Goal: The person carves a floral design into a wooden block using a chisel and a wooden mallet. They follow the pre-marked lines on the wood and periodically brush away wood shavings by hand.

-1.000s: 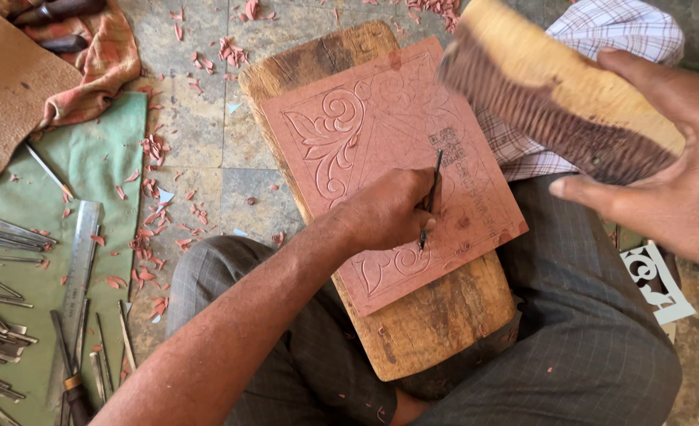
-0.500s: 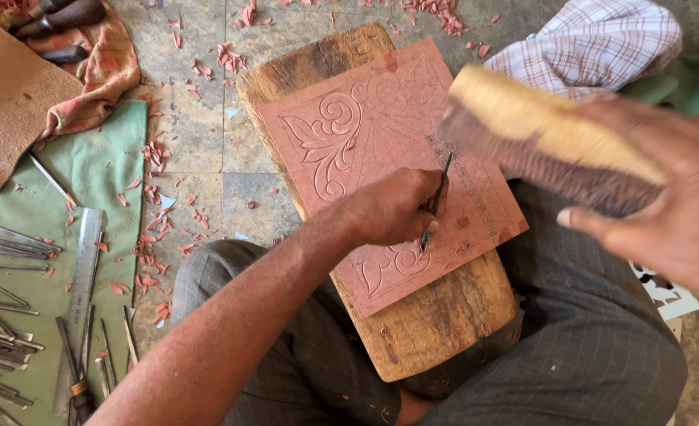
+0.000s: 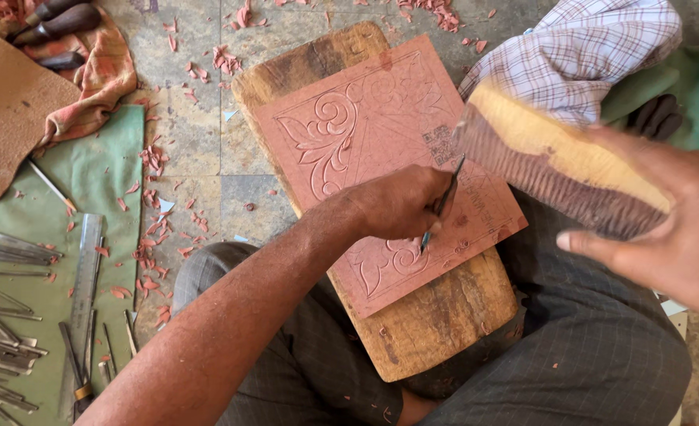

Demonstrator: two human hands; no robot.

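Chisel (image 3: 441, 207) pinched upright in our left hand (image 3: 401, 201) on the panel (image 3: 381, 158), we strike squarely with the mallet (image 3: 558, 170) gripped in our right hand (image 3: 665, 229).

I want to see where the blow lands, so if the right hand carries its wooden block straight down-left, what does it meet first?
Most likely the top of the thin metal chisel that the left hand holds on the reddish carved panel. The right hand holds the wooden mallet block just above it; depth is uncertain.
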